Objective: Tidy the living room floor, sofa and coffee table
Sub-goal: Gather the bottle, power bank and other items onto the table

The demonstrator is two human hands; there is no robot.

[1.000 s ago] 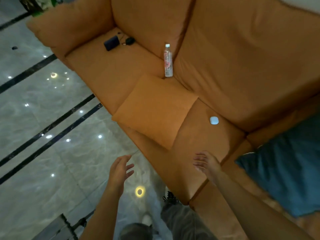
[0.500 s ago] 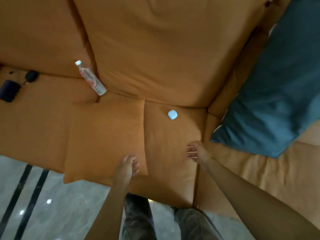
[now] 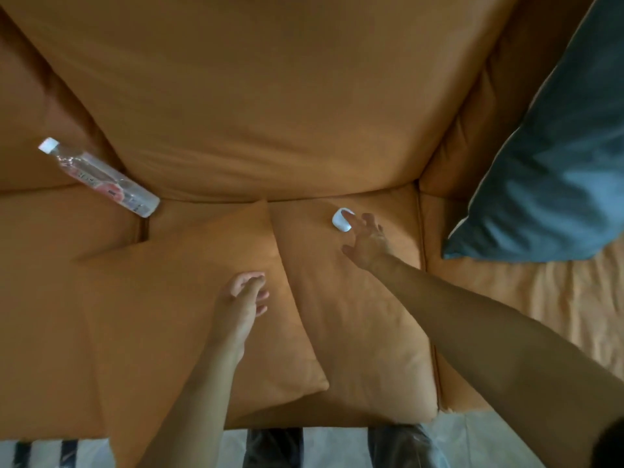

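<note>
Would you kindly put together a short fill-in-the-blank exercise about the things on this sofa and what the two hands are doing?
1. The right hand reaches the small ____ case on the sofa seat.
2. The left hand is above the ____ cushion.
3. The capped plastic bottle lies on its ____.
Missing words: white; orange; side.

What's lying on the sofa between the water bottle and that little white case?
In the head view, just the far corner of the orange cushion, lying on the sofa seat between the water bottle and the white case.
</note>
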